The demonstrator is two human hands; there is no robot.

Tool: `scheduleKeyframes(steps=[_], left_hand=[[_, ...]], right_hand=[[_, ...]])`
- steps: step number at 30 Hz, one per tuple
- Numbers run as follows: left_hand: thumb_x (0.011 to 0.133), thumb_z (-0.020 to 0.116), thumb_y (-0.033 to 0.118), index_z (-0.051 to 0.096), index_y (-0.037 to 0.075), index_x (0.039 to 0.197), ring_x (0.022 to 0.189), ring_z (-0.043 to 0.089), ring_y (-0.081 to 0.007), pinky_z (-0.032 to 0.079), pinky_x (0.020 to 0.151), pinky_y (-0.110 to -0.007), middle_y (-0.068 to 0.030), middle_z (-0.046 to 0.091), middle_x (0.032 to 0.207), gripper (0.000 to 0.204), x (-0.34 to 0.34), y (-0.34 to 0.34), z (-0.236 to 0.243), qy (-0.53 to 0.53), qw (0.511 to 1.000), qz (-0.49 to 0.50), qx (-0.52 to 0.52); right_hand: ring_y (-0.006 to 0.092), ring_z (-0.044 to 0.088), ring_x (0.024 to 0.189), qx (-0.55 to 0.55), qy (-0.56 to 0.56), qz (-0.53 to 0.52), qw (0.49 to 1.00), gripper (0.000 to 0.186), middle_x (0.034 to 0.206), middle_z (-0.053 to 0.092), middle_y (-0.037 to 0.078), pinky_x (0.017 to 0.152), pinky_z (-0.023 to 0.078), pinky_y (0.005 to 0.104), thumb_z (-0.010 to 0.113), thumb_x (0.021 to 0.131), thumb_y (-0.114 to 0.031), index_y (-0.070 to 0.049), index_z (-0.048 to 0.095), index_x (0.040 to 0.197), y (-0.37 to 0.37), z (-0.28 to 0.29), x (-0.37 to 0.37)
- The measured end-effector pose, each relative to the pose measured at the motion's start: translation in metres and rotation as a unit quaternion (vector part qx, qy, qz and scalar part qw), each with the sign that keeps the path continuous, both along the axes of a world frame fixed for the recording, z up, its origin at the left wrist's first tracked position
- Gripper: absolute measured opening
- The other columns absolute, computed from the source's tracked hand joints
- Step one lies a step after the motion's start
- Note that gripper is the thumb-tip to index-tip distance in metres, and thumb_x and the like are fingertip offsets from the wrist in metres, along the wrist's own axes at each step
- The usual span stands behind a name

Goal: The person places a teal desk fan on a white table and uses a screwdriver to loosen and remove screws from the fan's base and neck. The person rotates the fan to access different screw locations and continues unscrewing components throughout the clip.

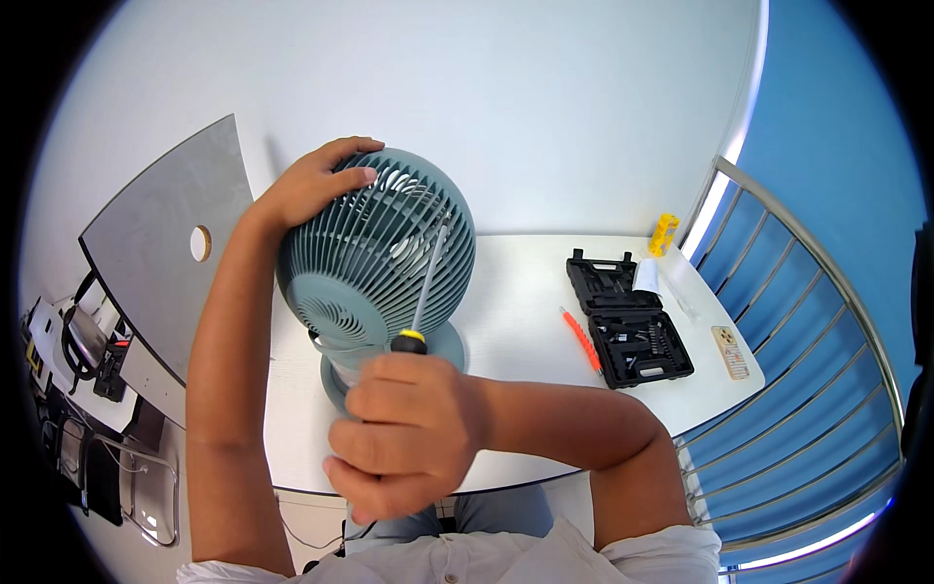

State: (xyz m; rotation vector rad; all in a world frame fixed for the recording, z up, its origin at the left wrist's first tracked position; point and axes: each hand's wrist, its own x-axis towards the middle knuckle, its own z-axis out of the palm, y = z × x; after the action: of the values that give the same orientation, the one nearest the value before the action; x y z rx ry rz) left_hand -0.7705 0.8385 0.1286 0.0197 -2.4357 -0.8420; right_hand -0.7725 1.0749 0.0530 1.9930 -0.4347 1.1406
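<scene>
A grey-green electric fan point(370, 253) with a round slatted grille stands on the white table. My left hand point(326, 180) lies over the upper left rim of the grille, fingers spread and the thumb toward the slats. Closed round the handle of a screwdriver point(425, 282) is my right hand point(409, 428), in front of the fan's lower part. The screwdriver has a black and yellow handle and a long metal shaft. Its tip points up at the right part of the grille; whether it sits on a screw is too small to tell.
On the table's right are an open black tool case point(632, 331), a red-orange tool point(581, 341), a yellow container point(664, 235) and a beige remote-like item point(730, 352). A metal railing point(817, 253) runs along the right. A grey panel point(170, 243) stands left.
</scene>
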Motion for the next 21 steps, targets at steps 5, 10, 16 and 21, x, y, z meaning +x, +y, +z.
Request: scheduleKeyframes(steps=[5, 10, 16, 21], left_hand=[[0.077, 0.064, 0.019, 0.058, 0.009, 0.123, 0.128, 0.043, -0.0325, 0.031, 0.108, -0.041, -0.0134, 0.051, 0.134, 0.048, 0.013, 0.016, 0.004, 0.202, 0.937, 0.043, -0.282], [0.063, 0.068, -0.004, 0.064, 0.01, 0.107, 0.117, 0.053, -0.0293, 0.042, 0.097, -0.04, -0.0084, 0.06, 0.12, 0.046, 0.029, 0.093, -0.002, 0.24, 0.881, -0.081, -0.398], [0.066, 0.071, 0.004, 0.066, 0.01, 0.088, 0.09, 0.061, -0.0216, 0.048, 0.073, -0.034, -0.0015, 0.065, 0.099, 0.023, 0.014, 0.131, -0.022, 0.23, 0.86, -0.127, -0.438], [0.068, 0.07, 0.003, 0.064, 0.009, 0.083, 0.076, 0.061, -0.0216, 0.048, 0.063, -0.032, -0.0009, 0.064, 0.086, 0.017, -0.002, 0.145, -0.04, 0.227, 0.874, -0.129, -0.41]], right_hand=[[0.0186, 0.052, 0.059, 0.024, 0.037, 0.015, 0.999, 0.02, 0.081, 0.057, 0.006, 0.051, 0.043, 0.0304, 0.064, 0.08, -0.021, -0.006, 0.056, 0.09, 0.025, -0.008, 0.007], [0.0183, 0.052, 0.059, 0.026, 0.045, 0.007, 0.999, 0.018, 0.08, 0.055, 0.006, 0.052, 0.045, 0.0306, 0.063, 0.077, -0.016, -0.005, 0.056, 0.089, 0.046, -0.019, 0.012], [0.018, 0.052, 0.06, 0.035, 0.036, 0.009, 0.999, 0.016, 0.079, 0.054, 0.005, 0.051, 0.045, 0.03, 0.063, 0.076, -0.013, -0.005, 0.057, 0.088, 0.068, -0.02, 0.018], [0.0177, 0.051, 0.06, 0.045, 0.013, 0.007, 0.999, 0.013, 0.078, 0.054, 0.005, 0.052, 0.045, 0.0305, 0.063, 0.078, -0.013, -0.006, 0.057, 0.088, 0.086, -0.025, 0.017]])
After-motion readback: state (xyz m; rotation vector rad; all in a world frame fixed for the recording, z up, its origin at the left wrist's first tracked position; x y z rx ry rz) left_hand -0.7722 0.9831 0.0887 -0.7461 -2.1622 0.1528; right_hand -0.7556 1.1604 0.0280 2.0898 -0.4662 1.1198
